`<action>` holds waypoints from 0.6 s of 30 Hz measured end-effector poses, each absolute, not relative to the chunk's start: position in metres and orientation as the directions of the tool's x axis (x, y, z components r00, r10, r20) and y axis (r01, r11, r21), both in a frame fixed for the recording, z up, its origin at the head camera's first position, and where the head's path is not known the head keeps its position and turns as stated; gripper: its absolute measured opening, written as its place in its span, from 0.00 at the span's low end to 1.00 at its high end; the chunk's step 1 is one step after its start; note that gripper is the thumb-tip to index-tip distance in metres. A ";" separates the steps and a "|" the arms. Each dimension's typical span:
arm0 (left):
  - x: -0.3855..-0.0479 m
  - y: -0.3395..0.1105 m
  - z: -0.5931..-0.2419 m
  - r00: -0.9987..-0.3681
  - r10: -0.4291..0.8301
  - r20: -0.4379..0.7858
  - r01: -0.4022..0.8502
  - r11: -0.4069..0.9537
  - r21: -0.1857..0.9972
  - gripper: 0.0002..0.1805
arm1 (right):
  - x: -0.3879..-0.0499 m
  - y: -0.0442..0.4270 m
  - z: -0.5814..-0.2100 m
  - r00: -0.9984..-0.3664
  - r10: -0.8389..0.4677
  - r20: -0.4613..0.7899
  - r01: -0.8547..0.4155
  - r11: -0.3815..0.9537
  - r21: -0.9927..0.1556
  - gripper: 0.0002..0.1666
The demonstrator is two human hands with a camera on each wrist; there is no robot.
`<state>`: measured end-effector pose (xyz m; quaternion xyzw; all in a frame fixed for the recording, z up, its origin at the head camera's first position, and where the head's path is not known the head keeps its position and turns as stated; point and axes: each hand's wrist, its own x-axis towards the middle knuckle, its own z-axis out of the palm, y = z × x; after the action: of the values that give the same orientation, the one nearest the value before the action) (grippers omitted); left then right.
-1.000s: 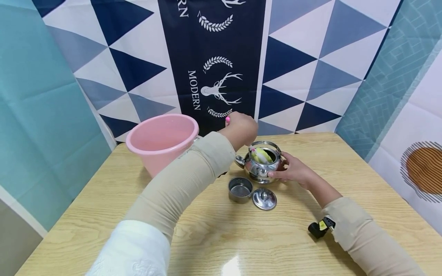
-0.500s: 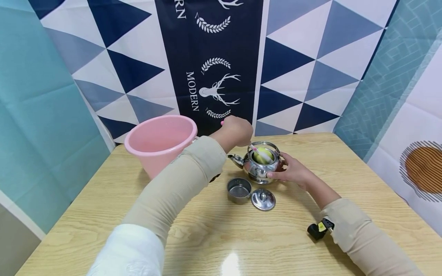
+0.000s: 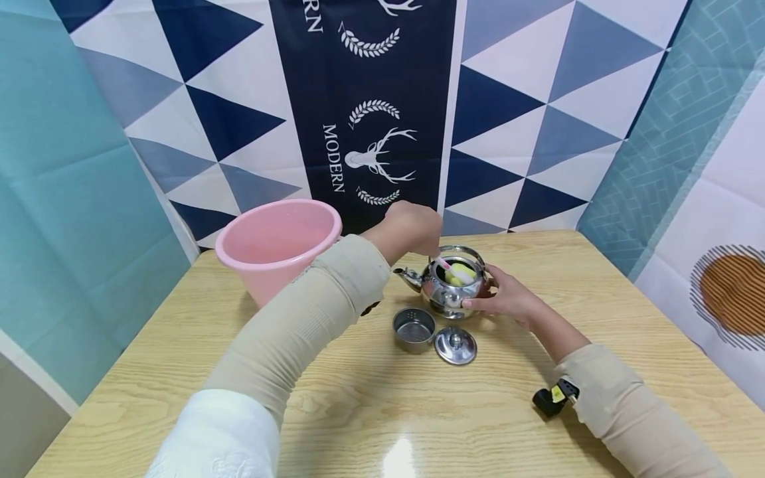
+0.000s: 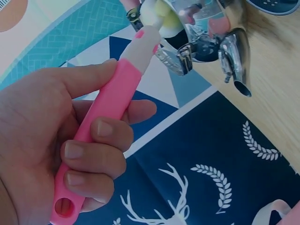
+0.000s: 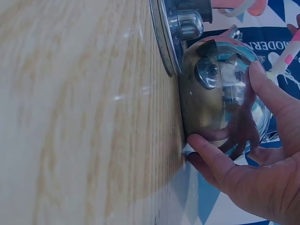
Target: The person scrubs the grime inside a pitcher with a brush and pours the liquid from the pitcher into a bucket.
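My left hand (image 3: 414, 229) grips the pink handle of a sponge brush (image 4: 105, 101), fingers curled round it and thumb laid along it. Its white neck slants down into the mouth of a shiny steel teapot (image 3: 445, 300), where the yellow-and-white sponge head (image 3: 461, 273) shows inside. On the teapot's right side my right hand (image 3: 505, 295) holds the body, thumb and fingers spread round it in the right wrist view. The spout points left and the hoop handle stands up behind the opening. The tip of the sponge inside is hidden.
A steel strainer basket (image 3: 412, 341) and the teapot lid (image 3: 455, 345) stand side by side in front of the teapot. Left of it is a large pink bucket (image 3: 263, 265). A patterned cloth backdrop (image 3: 502, 146) rises behind the wooden table (image 3: 358, 411).
The left hand shifted slightly left and down, then slightly right, with the brush, and the sponge moved within the teapot. The spout came into fuller view. The right hand keeps its hold.
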<state>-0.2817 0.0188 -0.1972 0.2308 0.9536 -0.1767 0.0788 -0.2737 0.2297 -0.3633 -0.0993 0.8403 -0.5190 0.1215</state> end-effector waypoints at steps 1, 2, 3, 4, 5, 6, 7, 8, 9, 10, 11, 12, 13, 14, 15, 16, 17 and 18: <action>-0.281 0.020 -0.196 -0.879 0.412 -0.239 0.471 0.829 -0.303 0.14 | -0.274 0.230 -0.363 -0.951 -0.292 -0.101 -0.041 0.443 -0.896 0.62; -0.280 0.021 -0.195 -0.879 0.408 -0.248 0.471 0.826 -0.310 0.13 | -0.273 0.230 -0.363 -0.951 -0.292 -0.100 -0.041 0.443 -0.896 0.62; -0.279 0.022 -0.193 -0.879 0.402 -0.258 0.470 0.822 -0.321 0.13 | -0.273 0.230 -0.363 -0.951 -0.292 -0.100 -0.042 0.443 -0.896 0.62; -0.278 0.024 -0.191 -0.880 0.393 -0.268 0.467 0.819 -0.334 0.13 | -0.273 0.230 -0.363 -0.951 -0.292 -0.099 -0.043 0.443 -0.896 0.62; -0.277 0.026 -0.190 -0.882 0.381 -0.278 0.463 0.814 -0.351 0.13 | -0.273 0.229 -0.363 -0.951 -0.294 -0.098 -0.044 0.441 -0.896 0.62; -0.276 0.029 -0.188 -0.885 0.368 -0.287 0.457 0.808 -0.372 0.14 | -0.272 0.229 -0.362 -0.951 -0.295 -0.096 -0.045 0.440 -0.897 0.62; -0.275 0.031 -0.187 -0.887 0.355 -0.296 0.452 0.800 -0.394 0.14 | -0.272 0.230 -0.362 -0.951 -0.295 -0.095 -0.046 0.438 -0.898 0.62; -0.274 0.034 -0.185 -0.889 0.343 -0.303 0.447 0.789 -0.420 0.14 | -0.272 0.230 -0.362 -0.951 -0.296 -0.093 -0.047 0.434 -0.899 0.61; -0.273 0.036 -0.184 -0.892 0.332 -0.305 0.442 0.780 -0.444 0.14 | -0.272 0.230 -0.361 -0.951 -0.297 -0.092 -0.048 0.432 -0.901 0.61; -0.271 0.039 -0.184 -0.896 0.323 -0.305 0.436 0.769 -0.467 0.14 | -0.272 0.230 -0.361 -0.950 -0.299 -0.091 -0.048 0.428 -0.902 0.60; -0.270 0.041 -0.183 -0.899 0.317 -0.303 0.432 0.758 -0.489 0.14 | -0.272 0.230 -0.361 -0.948 -0.305 -0.087 -0.054 0.425 -0.904 0.60; -0.268 0.043 -0.183 -0.902 0.314 -0.297 0.428 0.746 -0.510 0.13 | -0.272 0.231 -0.361 -0.948 -0.307 -0.086 -0.054 0.420 -0.906 0.60; -0.267 0.045 -0.184 -0.905 0.312 -0.290 0.423 0.737 -0.527 0.13 | -0.272 0.231 -0.361 -0.947 -0.311 -0.084 -0.056 0.417 -0.907 0.59; -0.265 0.047 -0.184 -0.908 0.314 -0.278 0.418 0.726 -0.546 0.13 | -0.272 0.231 -0.361 -0.946 -0.313 -0.082 -0.058 0.415 -0.908 0.59; -0.264 0.048 -0.185 -0.911 0.316 -0.266 0.413 0.713 -0.566 0.13 | -0.272 0.231 -0.361 -0.945 -0.317 -0.081 -0.061 0.414 -0.908 0.59; -0.263 0.050 -0.185 -0.913 0.320 -0.253 0.407 0.702 -0.584 0.13 | -0.272 0.231 -0.362 -0.944 -0.320 -0.078 -0.065 0.414 -0.908 0.59; -0.262 0.051 -0.186 -0.915 0.324 -0.240 0.402 0.690 -0.602 0.14 | -0.272 0.231 -0.362 -0.943 -0.323 -0.075 -0.069 0.414 -0.908 0.59; -0.261 0.052 -0.187 -0.917 0.326 -0.228 0.395 0.681 -0.616 0.14 | -0.273 0.231 -0.362 -0.944 -0.321 -0.075 -0.067 0.411 -0.909 0.59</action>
<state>-0.2609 0.0518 -0.1867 0.1971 0.9155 -0.3473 0.0495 -0.2726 0.2310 -0.3618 -0.1167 0.8313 -0.5301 0.1195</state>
